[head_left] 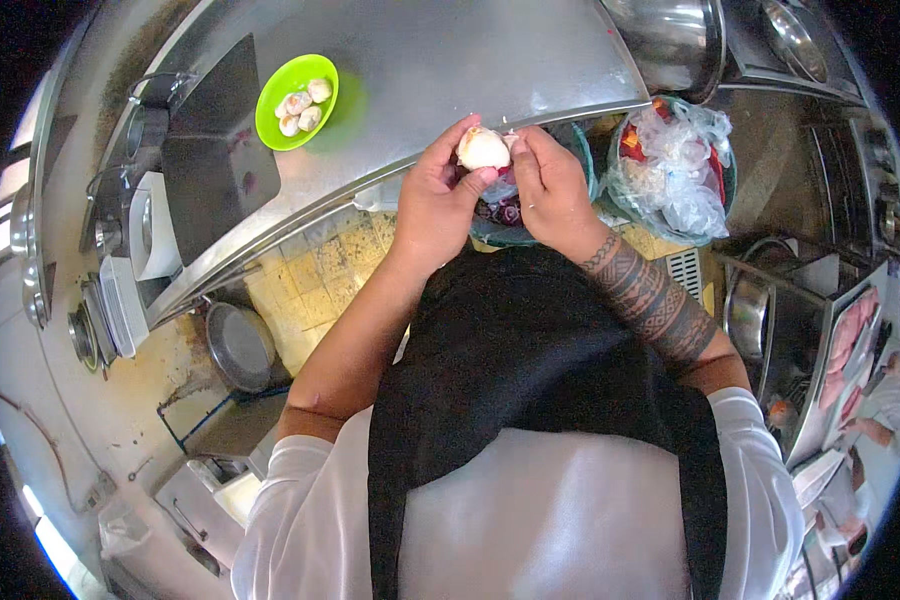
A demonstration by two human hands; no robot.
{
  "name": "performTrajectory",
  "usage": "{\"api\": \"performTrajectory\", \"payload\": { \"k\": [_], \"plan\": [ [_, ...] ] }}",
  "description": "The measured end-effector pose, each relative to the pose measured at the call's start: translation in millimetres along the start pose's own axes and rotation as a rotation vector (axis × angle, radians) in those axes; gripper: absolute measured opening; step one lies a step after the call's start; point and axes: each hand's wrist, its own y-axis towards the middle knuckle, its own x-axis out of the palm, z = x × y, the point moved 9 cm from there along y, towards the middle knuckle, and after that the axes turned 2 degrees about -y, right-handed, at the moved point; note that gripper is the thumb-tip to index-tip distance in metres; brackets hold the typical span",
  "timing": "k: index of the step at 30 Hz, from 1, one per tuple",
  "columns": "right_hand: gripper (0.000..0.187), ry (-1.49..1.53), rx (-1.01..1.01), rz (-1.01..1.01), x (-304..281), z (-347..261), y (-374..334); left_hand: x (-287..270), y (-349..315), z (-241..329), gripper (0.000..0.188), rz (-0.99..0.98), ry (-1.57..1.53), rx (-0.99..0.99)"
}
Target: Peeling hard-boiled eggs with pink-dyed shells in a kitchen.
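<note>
My left hand [445, 190] holds a pale, rounded thing [484, 149] that looks like a boiled egg, its thumb low against it and its fingers behind. My right hand [553, 188] has its thumb and fingers pinched at the right side of the egg, where a small whitish bit shows. Pinkish colour shows just under the egg. Both hands are over the near edge of the steel counter [450, 70], above a bin [503, 238] with dark reddish scraps inside. On the counter to the left, a bright green bowl [270, 130] holds several similar whitish, rounded pieces with orange-brown spots.
Right of my hands stands a second bin with crumpled clear plastic bags [685, 165]. A large steel pot [675, 40] is at the far right. A dark board [220, 130] lies left of the bowl, beside white containers [153, 225]. A pan [238, 345] hangs below the counter.
</note>
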Motion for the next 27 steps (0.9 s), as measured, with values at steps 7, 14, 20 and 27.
{"api": "performTrajectory", "payload": {
  "k": [7, 14, 20, 27],
  "plan": [
    [0.015, 0.093, 0.048, -0.04, -0.1, 9.3, 1.5, 0.3, -3.1, -22.3, 0.059, -0.076, -0.344, -0.09],
    [0.018, 0.413, 0.324, -0.146, 13.9, 30.8, 1.3, -5.7, -4.5, -37.7, 0.039, 0.019, -0.455, -0.214],
    [0.019, 0.471, 0.407, -0.043, 7.2, 70.0, 4.6, -8.3, -4.0, -43.6, 0.031, -0.024, -0.63, -0.263],
    [0.034, -0.436, -0.125, 0.021, -4.3, 37.8, 6.1, -31.3, 0.6, -29.4, 0.044, 0.078, -0.035, -0.031]
  ]
}}
